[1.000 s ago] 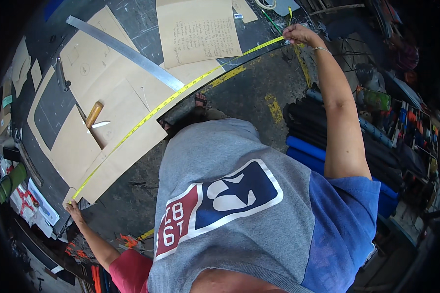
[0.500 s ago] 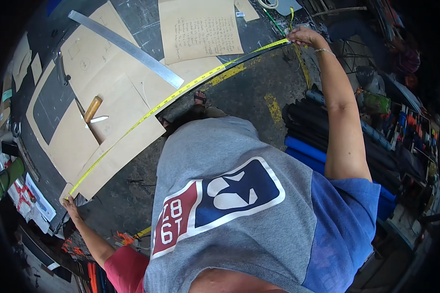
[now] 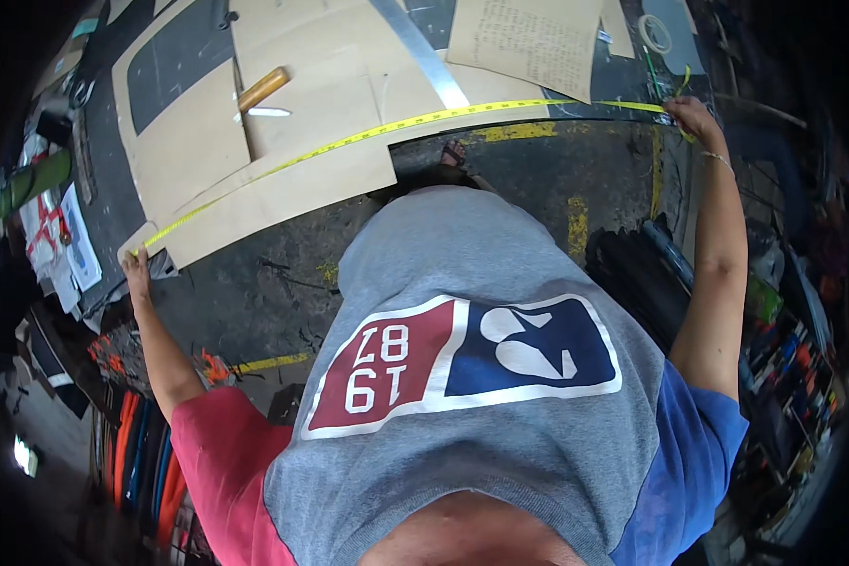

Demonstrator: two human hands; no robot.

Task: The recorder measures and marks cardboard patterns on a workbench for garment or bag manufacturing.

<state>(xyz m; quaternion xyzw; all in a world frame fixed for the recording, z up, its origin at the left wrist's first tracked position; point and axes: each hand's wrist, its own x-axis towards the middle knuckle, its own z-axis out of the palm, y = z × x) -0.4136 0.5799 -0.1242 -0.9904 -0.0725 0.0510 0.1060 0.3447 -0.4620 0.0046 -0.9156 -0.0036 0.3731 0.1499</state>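
Observation:
A yellow tape measure is stretched along the near edge of a large brown card pattern piece on the dark table. At the card's left end my left hand pinches one end of the tape against the card's rounded corner. My right hand, at the table's right end, is closed on the tape, with a loose yellow length around the fingers. A brown sheet with handwriting lies beyond the tape, its near corner seeming to cover a short stretch of it. A metal ruler lies across the card.
On the card are a wooden-handled tool and a white pointed piece. A tape roll sits at the far right. Dark material rolls stand on the floor at right; coloured rolls stand at lower left.
The view has turned, so the table now lies flatter across the top. Both hands still hold the tape; a loose length now shows at my right hand.

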